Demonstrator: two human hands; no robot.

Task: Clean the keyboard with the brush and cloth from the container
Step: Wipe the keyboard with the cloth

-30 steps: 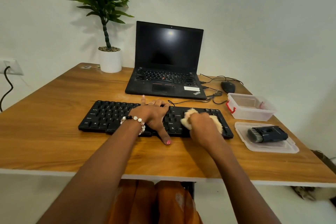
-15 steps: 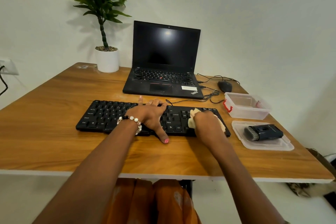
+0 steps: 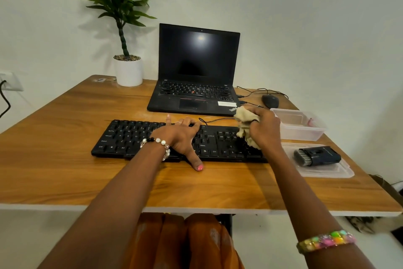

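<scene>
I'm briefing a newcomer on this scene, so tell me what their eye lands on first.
Two hands over the black keyboard at the desk's middle: the left hand rests on the keys, while the right hand grips a crumpled beige cloth at the keyboard's right end. Behind stands an open laptop, screen dark. At right, a brush lies on a clear lid.

Left hand (image 3: 182,137) rests on keyboard (image 3: 130,137); right hand (image 3: 265,130) grips cloth (image 3: 246,125) — brush (image 3: 316,156) beside.

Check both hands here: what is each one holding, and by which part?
The right hand grips the bunched cloth around its middle, loose ends hanging out. The left hand holds nothing; it rests flat on the keyboard.
</scene>
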